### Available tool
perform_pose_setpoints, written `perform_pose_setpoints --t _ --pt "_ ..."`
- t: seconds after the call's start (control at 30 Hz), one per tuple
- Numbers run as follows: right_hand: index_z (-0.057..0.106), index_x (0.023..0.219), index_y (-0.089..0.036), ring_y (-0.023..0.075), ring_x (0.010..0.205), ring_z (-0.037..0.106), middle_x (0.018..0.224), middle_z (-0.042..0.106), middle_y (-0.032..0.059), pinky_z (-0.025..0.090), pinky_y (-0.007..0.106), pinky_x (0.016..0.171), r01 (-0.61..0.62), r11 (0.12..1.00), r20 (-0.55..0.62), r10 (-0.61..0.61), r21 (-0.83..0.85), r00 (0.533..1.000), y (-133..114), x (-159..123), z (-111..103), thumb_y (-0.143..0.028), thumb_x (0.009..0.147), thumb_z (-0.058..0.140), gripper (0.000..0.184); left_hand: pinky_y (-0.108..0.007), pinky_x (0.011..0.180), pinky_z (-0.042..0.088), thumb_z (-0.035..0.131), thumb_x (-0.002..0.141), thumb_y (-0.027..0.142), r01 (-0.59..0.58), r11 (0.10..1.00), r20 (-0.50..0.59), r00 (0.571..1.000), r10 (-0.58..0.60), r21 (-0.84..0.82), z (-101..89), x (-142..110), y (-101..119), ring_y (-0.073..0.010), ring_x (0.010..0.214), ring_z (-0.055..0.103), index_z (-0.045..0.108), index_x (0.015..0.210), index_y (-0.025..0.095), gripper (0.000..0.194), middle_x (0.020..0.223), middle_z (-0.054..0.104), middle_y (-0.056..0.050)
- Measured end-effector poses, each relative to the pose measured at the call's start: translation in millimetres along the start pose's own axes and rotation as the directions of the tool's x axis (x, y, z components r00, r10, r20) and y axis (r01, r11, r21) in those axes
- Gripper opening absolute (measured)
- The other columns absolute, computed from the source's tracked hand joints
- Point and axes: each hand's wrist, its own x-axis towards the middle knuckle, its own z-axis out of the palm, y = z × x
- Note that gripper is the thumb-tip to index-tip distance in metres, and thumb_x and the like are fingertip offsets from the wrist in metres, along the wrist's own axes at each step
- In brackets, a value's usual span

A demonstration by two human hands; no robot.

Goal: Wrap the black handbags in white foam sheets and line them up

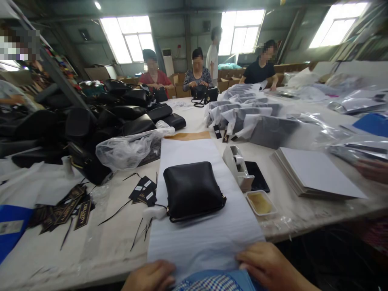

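Note:
A small black leather bag lies on a long white foam sheet spread over the worktable. My left hand grips the sheet's near edge at the table's front, fingers curled under. My right hand pinches the same edge further right, fingers closed on the sheet. The bag sits roughly a hand's length beyond both hands. Black hang tags with cords lie just left of the bag.
A tape dispenser, a dark phone, a small tray and stacked white sheets lie right. Piled black bags and a plastic bag are left. Wrapped bags lie beyond; several people work at the far end.

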Motion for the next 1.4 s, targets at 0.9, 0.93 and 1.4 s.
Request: perform_pose_setpoints --t 0.9,0.93,1.4 --pt "0.044 0.146 -0.025 0.0264 0.123 0.060 0.138 0.060 0.0087 0.052 0.045 0.103 -0.331 0.936 -0.365 0.352 0.120 0.862 43 124 11 -0.030 0.088 0.066 0.062 -0.048 0.082 0.061 0.055 0.091 0.052 0.378 0.915 -0.032 0.925 -0.378 0.139 5.7 131 -55 -0.0364 0.121 0.060 0.029 0.152 0.033 0.070 0.156 0.036 -0.016" --pt "0.047 0.144 -0.026 0.0256 0.121 0.061 0.136 0.061 0.0079 0.053 0.043 0.102 -0.341 0.936 -0.381 0.346 0.082 0.857 39 119 6 -0.029 0.089 0.066 0.059 -0.053 0.087 0.058 0.054 0.090 0.055 0.341 0.926 -0.069 0.940 -0.334 0.164 2.1 136 -55 -0.0395 0.126 0.056 0.033 0.151 0.032 0.069 0.158 0.032 -0.016" --pt "0.066 0.123 -0.016 0.0439 0.145 0.023 0.156 0.035 0.0174 0.029 0.072 0.108 -0.568 0.620 -0.441 0.366 -0.542 0.820 76 -2 -28 -0.059 0.091 0.054 0.054 -0.070 0.110 0.026 0.056 0.091 0.048 0.123 0.975 -0.081 0.991 -0.109 0.187 35.2 202 -41 -0.0419 0.147 0.022 0.042 0.147 0.027 0.061 0.159 0.030 -0.014"
